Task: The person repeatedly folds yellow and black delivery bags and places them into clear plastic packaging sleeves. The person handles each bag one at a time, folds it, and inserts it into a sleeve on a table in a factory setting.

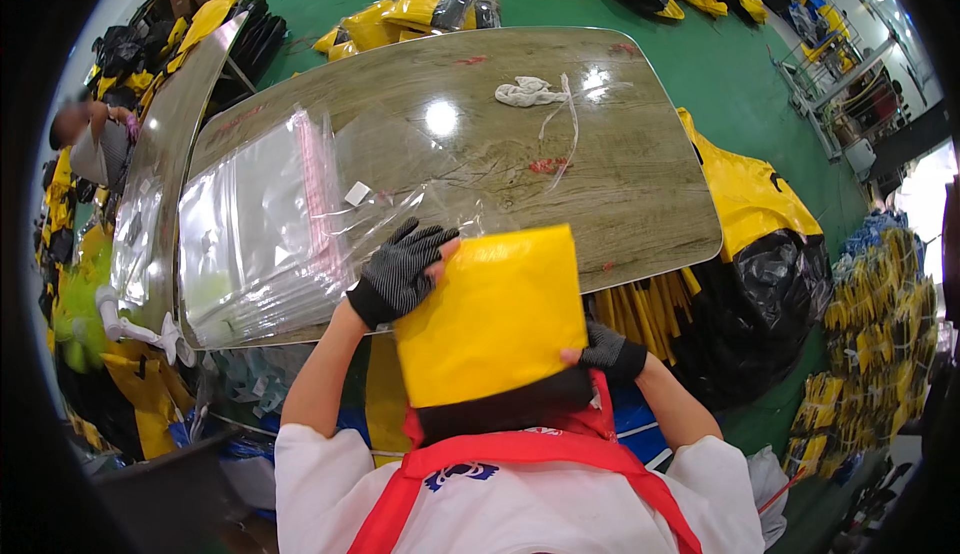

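A flat, folded piece of glossy yellow material with a black lower strip is held up in front of my body, over the table's near edge. My left hand, in a dark striped glove with bare fingertips, grips its upper left edge. At its lower right edge my right hand, gloved alike, pinches it, with the thumb on the front. A stack of clear plastic bags with a pinkish edge lies on the table left of my left hand. Loose clear film spreads just beyond that hand.
The wood-look table bears a crumpled white cloth, a thin clear strip and a small white square. Yellow-and-black bundles lie by its right edge. A person is at the far left beside another table.
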